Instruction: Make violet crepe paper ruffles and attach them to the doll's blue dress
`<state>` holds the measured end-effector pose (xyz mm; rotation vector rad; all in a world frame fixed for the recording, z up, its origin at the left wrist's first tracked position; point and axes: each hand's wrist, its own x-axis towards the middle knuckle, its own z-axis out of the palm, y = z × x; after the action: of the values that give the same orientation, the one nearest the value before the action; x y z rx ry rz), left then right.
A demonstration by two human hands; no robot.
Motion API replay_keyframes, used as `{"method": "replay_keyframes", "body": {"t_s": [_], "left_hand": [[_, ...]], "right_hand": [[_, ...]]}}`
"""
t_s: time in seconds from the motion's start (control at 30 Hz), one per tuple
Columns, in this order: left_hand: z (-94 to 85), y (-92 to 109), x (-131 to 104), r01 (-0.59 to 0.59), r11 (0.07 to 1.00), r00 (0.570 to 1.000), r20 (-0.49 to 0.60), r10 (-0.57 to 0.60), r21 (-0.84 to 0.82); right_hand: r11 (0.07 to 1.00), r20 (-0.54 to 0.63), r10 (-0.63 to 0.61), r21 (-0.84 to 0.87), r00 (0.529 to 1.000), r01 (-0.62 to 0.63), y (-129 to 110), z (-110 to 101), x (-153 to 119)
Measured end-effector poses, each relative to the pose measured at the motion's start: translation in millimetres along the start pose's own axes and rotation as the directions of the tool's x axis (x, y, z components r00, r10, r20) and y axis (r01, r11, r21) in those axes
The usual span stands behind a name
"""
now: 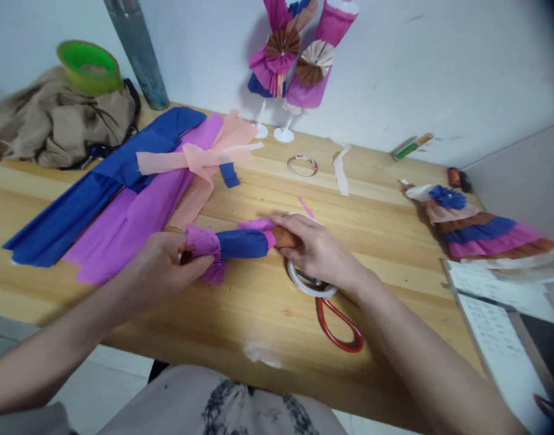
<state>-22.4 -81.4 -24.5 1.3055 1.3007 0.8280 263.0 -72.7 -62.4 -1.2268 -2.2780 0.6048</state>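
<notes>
Between my hands, just above the table, lies a crepe-paper figure [243, 244] with a blue middle, a gathered purple frill at its left and a brown end at its right. My left hand [170, 257] pinches the purple frill [206, 249]. Fingers of my right hand [310, 244] are wrapped around the brown end [283, 237], which they partly cover. Below my right hand sit a white tape roll [299, 281] and scissors [339, 326] with red handles, their blades partly hidden. Blue crepe paper [104, 187], purple crepe paper [141, 211] and peach strips [199, 158] lie at the left.
Two paper-dressed figures [281, 54] on white stands lean by the wall. A tiered paper dress [489, 229] and a notebook [489, 314] are at the right. A ring of tape [302, 165], a bottle [138, 54], brown cloth [68, 115] and a green roll [90, 66] lie farther back.
</notes>
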Motion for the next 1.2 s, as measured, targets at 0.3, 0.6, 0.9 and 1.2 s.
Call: {"method": "replay_keyframes", "body": {"t_s": [0.3, 0.6, 0.9, 1.2], "left_hand": [[0.1, 23.4, 18.0, 0.118, 0.950, 0.993, 0.032, -0.114, -0.288], [30.9, 16.6, 30.9, 0.456, 0.632, 0.890, 0.342, -0.303, -0.627], [50.7, 7.4, 32.5, 0.536, 0.537, 0.824, 0.265, -0.502, -0.652], [54.6, 7.5, 27.1, 0.492, 0.481, 0.836, 0.239, -0.494, -0.726]], "right_hand": [[0.996, -0.042, 0.069, 0.057, 0.997, -0.066, -11.4, -65.7, 36.8], [0.961, 0.396, 0.121, 0.182, 0.910, -0.207, 36.0, -106.9, 95.8], [0.982, -0.119, 0.178, 0.087, 0.977, -0.168, 25.2, -43.6, 74.8], [0.889, 0.077, 0.248, 0.379, 0.966, -0.258, -27.1, 2.0, 36.4]]}}
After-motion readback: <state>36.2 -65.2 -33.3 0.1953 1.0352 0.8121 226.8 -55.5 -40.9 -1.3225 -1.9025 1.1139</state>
